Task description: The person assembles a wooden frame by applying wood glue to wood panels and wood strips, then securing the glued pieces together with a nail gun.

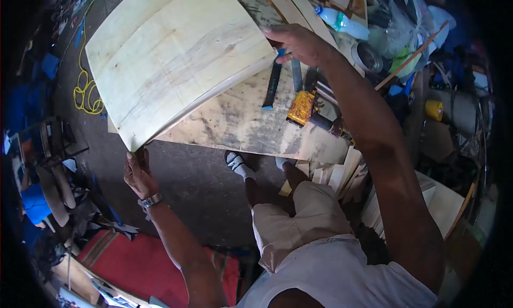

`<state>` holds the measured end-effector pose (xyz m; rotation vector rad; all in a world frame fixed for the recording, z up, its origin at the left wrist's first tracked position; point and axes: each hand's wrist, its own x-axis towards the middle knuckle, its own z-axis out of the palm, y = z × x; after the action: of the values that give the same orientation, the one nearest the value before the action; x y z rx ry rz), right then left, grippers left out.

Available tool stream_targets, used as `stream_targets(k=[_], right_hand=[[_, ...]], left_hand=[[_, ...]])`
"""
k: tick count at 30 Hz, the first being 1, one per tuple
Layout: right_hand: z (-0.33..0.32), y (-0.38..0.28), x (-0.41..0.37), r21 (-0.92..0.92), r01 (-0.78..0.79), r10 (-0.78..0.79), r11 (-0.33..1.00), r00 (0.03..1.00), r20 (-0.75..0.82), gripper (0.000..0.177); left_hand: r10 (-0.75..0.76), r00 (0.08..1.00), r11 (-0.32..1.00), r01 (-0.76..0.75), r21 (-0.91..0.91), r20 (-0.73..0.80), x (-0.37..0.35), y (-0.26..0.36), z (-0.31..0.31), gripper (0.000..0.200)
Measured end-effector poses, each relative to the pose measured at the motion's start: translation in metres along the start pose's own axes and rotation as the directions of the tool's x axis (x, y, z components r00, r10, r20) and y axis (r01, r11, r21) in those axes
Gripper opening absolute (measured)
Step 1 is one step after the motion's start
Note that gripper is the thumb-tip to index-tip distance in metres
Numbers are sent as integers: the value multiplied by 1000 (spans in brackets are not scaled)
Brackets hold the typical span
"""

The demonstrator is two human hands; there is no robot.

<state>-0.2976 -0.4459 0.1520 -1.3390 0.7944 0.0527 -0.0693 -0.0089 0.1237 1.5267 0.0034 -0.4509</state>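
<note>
A large pale wooden board [176, 56] lies tilted over a stained plywood worktable [240, 126], overhanging its left edge. My left hand [138, 174] grips the board's near left corner from below. My right hand [296, 40] presses on the board's right edge near the far side. A watch sits on my left wrist. Just beyond my right hand lie a dark straight ruler with blue ends [272, 86] and a yellow power tool [302, 107] on the table.
A plastic bottle [342, 23], a tape roll [368, 56] and wood strips crowd the table's far right. Stacked wood offcuts [342, 174] lie below the table by my feet. A yellow cord [85, 89] coils on the floor at left. A red mat [139, 260] lies near.
</note>
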Motion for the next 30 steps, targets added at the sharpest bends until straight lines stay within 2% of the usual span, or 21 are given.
stream_targets(k=[3,4,7,13,16,25,30], right_hand=[[7,15,4,175,14,-11,984,1000,-20,57],[8,19,7,261,30,-31,965,1000,2,65],[4,37,20,363,54,-56,930,998,-3,54],[1,41,13,380,117,-133,917,991,17,54],[3,39,5,378,132,-134,916,991,-23,52],[5,49,14,343,188,-178,920,982,-62,47],[10,43,7,310,208,-190,928,978,-87,48]], left_hand=[[-43,996,997,48,63,-82,-2,5,7,38],[-52,993,994,61,90,-106,-1,7,9,38],[-90,988,987,106,118,-128,-9,17,21,37],[-29,985,982,60,178,-172,-14,16,34,40],[-10,984,990,35,136,-179,-10,7,29,42],[49,976,983,-9,185,-213,-9,-1,28,44],[95,942,971,-16,240,-322,-14,2,42,41]])
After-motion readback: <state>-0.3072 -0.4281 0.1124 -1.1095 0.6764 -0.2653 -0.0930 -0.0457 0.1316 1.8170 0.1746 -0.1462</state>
